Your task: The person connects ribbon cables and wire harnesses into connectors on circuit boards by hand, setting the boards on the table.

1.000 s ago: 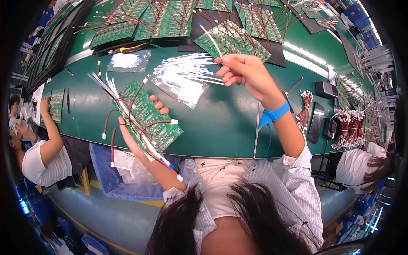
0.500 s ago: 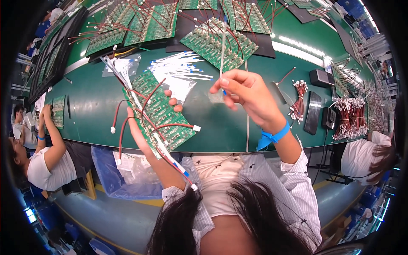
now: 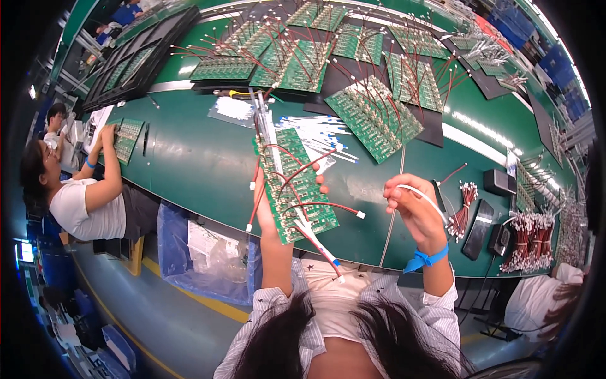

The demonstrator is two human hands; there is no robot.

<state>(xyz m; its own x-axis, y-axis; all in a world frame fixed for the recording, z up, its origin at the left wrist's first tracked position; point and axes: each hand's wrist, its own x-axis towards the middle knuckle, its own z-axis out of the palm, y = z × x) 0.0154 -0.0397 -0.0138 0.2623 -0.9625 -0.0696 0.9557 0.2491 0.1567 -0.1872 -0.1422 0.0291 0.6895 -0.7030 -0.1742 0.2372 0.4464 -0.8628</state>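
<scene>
My left hand (image 3: 267, 215) is closed around a green circuit board (image 3: 309, 192), its fingertips showing at the board's right edge. Red-and-black wires with white plugs (image 3: 360, 215) hang off the board. White flat ribbon cables (image 3: 270, 129) lie along it, poking out past its top and bottom ends. To the right, my right hand (image 3: 421, 215), with a blue band at the wrist, pinches a single white ribbon cable (image 3: 416, 189). That cable bends over the fingers and down to the right, apart from the board.
Loose ribbon cables (image 3: 322, 136) lie on the green table (image 3: 202, 164) behind the board. More wired boards (image 3: 375, 117) stand at the back. Bundled wires (image 3: 466, 211), a black phone-like slab (image 3: 478, 229) and a black box (image 3: 500, 182) sit right. At left, a co-worker (image 3: 85, 196) handles another board.
The view has shifted, showing more of the table's far side. The cable in my right hand stood straight up before; now it curves down over the hand. My left hand still holds the board.
</scene>
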